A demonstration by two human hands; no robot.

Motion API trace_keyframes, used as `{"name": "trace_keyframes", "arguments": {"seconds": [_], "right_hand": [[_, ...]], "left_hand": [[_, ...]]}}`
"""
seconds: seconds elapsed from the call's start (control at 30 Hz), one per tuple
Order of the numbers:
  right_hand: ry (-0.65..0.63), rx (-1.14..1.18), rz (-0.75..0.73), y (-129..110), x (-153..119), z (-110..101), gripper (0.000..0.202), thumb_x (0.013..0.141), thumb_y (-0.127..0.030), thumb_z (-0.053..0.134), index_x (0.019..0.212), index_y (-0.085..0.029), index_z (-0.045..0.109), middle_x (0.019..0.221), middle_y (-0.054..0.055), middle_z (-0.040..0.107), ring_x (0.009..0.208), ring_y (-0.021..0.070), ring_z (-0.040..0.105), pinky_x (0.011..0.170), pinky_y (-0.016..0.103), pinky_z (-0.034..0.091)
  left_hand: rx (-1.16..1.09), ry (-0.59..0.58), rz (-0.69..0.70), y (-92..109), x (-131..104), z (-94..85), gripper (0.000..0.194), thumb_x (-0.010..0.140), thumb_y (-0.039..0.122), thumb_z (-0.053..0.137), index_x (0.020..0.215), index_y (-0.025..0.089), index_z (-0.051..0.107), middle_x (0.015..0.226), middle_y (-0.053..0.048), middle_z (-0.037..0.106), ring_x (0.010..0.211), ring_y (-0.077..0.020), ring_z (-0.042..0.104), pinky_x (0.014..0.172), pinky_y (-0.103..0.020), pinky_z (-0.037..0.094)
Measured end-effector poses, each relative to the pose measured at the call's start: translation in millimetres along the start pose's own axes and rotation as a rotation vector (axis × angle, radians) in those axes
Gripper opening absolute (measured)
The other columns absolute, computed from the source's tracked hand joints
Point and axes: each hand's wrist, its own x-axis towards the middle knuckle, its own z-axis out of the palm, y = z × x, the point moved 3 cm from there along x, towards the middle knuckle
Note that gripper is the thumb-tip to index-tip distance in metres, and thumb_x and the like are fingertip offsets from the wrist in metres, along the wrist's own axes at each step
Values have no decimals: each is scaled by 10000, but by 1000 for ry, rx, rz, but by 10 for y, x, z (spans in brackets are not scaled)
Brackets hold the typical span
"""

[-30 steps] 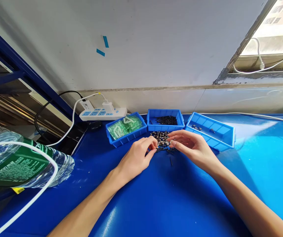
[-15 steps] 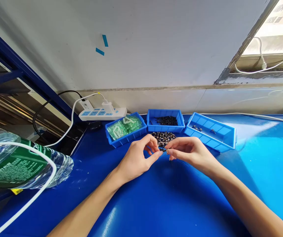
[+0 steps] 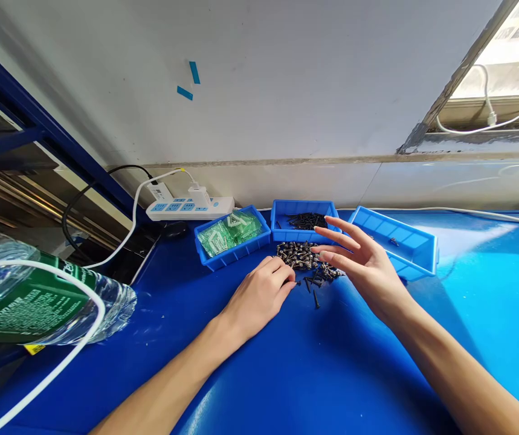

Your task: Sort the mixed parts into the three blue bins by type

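A loose pile of small screws [image 3: 302, 255] lies on the blue table, with several longer black screws [image 3: 316, 299] spread along its near right side. My left hand [image 3: 259, 296] rests at the pile's left edge. Its fingers are curled and pressed together, their tips hidden; a dark screw shows right at the thumb tip, and I cannot tell if it is gripped. Over the right side of the pile hovers my right hand [image 3: 365, 260], fingers spread, holding nothing. Behind it are a blue bin [image 3: 304, 235] of black screws and another blue bin [image 3: 415, 244] with a small screw visible inside.
At the left, a third blue bin [image 3: 234, 252] holds green-and-clear plastic packets [image 3: 232, 231]. A white power strip [image 3: 191, 208] with plugs lies against the wall. A large bottle with a green label [image 3: 37, 296] and a white cable [image 3: 98, 302] take up the left side.
My hands were together over the pile, fingertips meeting on small dark screws. They have parted: the right has opened and moved right and up, the left has lowered to the table. Black screws now show.
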Motion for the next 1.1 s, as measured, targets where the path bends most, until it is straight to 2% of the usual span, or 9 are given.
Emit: {"name": "trace_keyframes", "arguments": {"seconds": [0.17, 0.27, 0.37, 0.53, 0.67, 0.93, 1.03, 1.1], "right_hand": [[-37, -82, -1, -5, 16, -27, 513, 831, -405, 821, 1308, -302, 665, 1353, 99, 729, 1016, 254, 773, 954, 442, 606], [-53, -102, 6, -56, 4, 6, 448, 798, -464, 828, 1178, -259, 710, 1122, 86, 808, 915, 249, 784, 912, 435, 617], [-112, -184, -5, -85, -15, 62, 397, 779, -495, 825, 1062, -231, 735, 932, 67, 816, 861, 258, 784, 868, 430, 626], [-209, -320, -71, -70, -47, 138, 345, 821, -478, 770, 1030, -204, 756, 907, 72, 806, 814, 243, 771, 778, 382, 625], [-312, -348, -63, -81, -76, 190, 348, 825, -482, 776, 1032, -202, 769, 924, 72, 809, 835, 242, 766, 801, 382, 632], [-328, -199, 59, -46, -55, 173, 373, 771, -525, 827, 922, -184, 806, 744, 44, 785, 727, 226, 760, 716, 357, 632], [-304, -195, 92, -44, -27, 129, 366, 731, -527, 856, 862, -188, 810, 710, 41, 778, 674, 216, 745, 681, 355, 633], [-221, -164, 74, -52, 4, 88, 363, 709, -516, 875, 868, -195, 814, 734, 50, 790, 689, 222, 753, 699, 363, 637]], "left_hand": [[-43, 48, -9, 22, 4, -38, 111, 981, 120, 624, 903, 194, 648, 956, -38, 696, 887, -206, 670, 801, -326, 562], [-146, 110, -39, 21, 11, -88, 95, 992, 137, 611, 932, 196, 656, 899, -21, 693, 792, -175, 667, 749, -289, 551], [-306, 174, -94, 16, 23, -143, 82, 975, 165, 641, 912, 202, 677, 830, 1, 719, 731, -157, 683, 721, -262, 556], [-627, 190, -242, 14, 46, -173, 30, 895, 229, 721, 892, 203, 707, 816, 5, 787, 745, -175, 769, 747, -260, 621], [-746, 191, -296, 16, 46, -171, 106, 857, 259, 747, 930, 200, 700, 823, -5, 810, 767, -200, 801, 762, -280, 653], [-713, 123, -255, 39, 44, -168, 78, 888, 238, 708, 954, 217, 671, 834, 8, 805, 794, -189, 800, 775, -267, 645], [-536, 103, -167, 40, 44, -188, 40, 948, 226, 649, 948, 212, 687, 859, 0, 786, 786, -171, 765, 763, -267, 617], [-358, 99, -103, 20, 36, -182, 96, 980, 203, 615, 945, 205, 704, 890, -15, 771, 801, -173, 736, 772, -284, 596]]}}
